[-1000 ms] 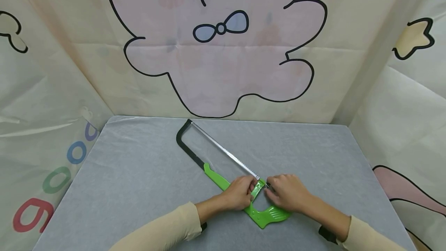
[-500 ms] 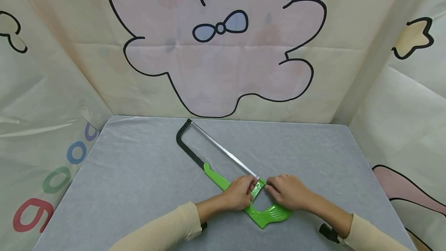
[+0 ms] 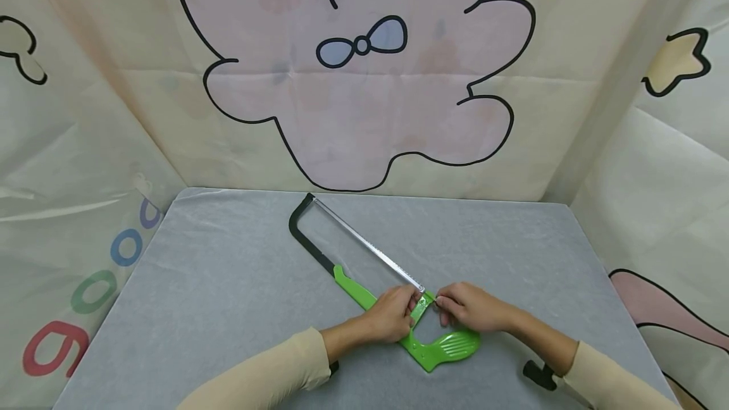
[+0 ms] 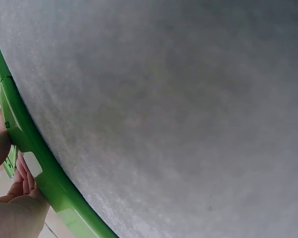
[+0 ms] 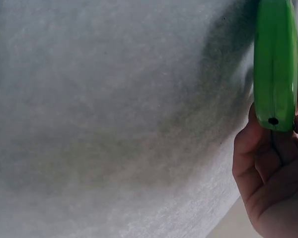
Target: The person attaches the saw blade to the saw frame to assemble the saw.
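Observation:
A hacksaw [image 3: 355, 290] lies on the table, its black front bow pointing to the back left and its silver blade [image 3: 367, 244] facing the right. My left hand [image 3: 392, 315] grips the green part of the frame near the blade's rear end. At the corner just beyond that end, thumb and fingertips of my right hand [image 3: 473, 307] pinch a small fitting, mostly hidden by them. The green handle [image 3: 455, 347] curves below the right hand. Up close in the left wrist view runs the green frame [image 4: 49, 183]. In the right wrist view the right hand [image 5: 278, 183] is behind the handle end [image 5: 275, 74].
Grey cloth covers the table [image 3: 228, 258]. Behind it hangs a pale curtain [image 3: 142, 112] with a cartoon drawing, and similar cloth stands at both sides. A dark wrist device [image 3: 538, 375] sits under the right cuff.
My right hand's fingers have shifted and turned at the saw's corner, and the hand has risen slightly, showing more of the handle. The left hand and the saw stay in place.

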Demonstrator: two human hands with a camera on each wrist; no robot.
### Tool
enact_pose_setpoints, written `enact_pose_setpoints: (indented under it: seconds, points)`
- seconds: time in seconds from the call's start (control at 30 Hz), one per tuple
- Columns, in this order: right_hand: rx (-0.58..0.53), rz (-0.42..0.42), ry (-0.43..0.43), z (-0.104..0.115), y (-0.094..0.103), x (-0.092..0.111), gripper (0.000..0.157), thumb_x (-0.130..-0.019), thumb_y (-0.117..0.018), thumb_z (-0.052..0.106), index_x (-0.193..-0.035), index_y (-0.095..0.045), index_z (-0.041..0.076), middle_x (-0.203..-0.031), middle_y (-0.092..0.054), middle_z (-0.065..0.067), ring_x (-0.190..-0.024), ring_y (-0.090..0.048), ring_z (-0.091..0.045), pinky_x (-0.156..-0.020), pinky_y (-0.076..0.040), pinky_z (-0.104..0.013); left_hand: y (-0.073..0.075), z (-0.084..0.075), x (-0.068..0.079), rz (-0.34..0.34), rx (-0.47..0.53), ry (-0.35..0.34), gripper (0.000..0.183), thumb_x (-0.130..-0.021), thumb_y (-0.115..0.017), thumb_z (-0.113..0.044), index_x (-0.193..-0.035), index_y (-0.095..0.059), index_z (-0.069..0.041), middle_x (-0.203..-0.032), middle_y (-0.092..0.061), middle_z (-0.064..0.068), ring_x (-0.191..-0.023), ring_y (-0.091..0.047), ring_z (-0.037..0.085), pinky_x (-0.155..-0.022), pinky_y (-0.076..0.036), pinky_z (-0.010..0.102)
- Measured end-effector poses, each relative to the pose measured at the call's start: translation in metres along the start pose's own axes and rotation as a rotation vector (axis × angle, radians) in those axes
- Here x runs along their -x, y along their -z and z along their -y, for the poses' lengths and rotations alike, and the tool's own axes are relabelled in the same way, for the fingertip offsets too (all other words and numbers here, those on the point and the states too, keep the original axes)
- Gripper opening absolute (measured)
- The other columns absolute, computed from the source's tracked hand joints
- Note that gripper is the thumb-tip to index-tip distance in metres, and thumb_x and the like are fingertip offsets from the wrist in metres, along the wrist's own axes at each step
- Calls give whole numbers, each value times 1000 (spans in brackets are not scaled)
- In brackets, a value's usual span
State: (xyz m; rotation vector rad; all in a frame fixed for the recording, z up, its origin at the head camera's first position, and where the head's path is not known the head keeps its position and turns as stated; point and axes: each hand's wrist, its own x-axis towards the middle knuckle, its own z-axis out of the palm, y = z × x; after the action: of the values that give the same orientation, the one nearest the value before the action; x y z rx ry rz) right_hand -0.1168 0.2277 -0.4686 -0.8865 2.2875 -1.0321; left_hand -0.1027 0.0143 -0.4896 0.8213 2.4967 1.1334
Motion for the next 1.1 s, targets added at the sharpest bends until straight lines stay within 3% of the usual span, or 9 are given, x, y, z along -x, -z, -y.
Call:
enact_pose_setpoints:
  seconds: [0.17, 0.37, 0.63, 0.83, 1.1]
  points:
    - [-128, 65, 3, -4, 3, -1, 30, -98, -39, 10, -81, -61, 0, -68, -65, -8, -56, -60, -19, -51, -49, -27, 0, -1, 0, 4, 0, 5, 29, -72, -64, 6, -96, -55, -8, -77, -51, -4, -69, -43, 0, -63, -39, 14]
    - [-248, 105, -12, -10, 3, -1, 29, -99, -37, 8, -88, -60, -6, -71, -66, -15, -60, -62, -23, -54, -52, -33, 1, -2, 0, 7, 10, 10, 29, -72, -64, 6, -96, -55, -8, -78, -51, -3, -68, -44, 0, -63, -39, 14]
    - [-442, 198, -56, -21, 7, -1, 32, -100, -35, 10, -94, -57, -13, -78, -64, -26, -64, -62, -17, -56, -52, -35, 1, -2, 0, 5, 13, 7, 29, -72, -64, 7, -96, -56, -8, -77, -52, -3, -67, -43, 0, -61, -39, 14]
    - [-504, 254, -57, -26, 11, -3, 34, -100, -34, 12, -97, -56, -14, -82, -63, -30, -68, -62, -15, -57, -51, -29, 1, -2, 0, 15, 17, 15, 30, -72, -64, 6, -97, -55, -7, -78, -51, -4, -68, -43, 0, -62, -39, 14]
    - [-586, 309, -33, -29, 14, -6, 35, -100, -33, 12, -100, -54, -17, -84, -61, -34, -70, -63, -14, -61, -53, -35, 1, -1, 0, 17, 17, 9, 30, -72, -64, 7, -98, -55, -7, -78, -51, -3, -69, -44, 1, -63, -39, 14]
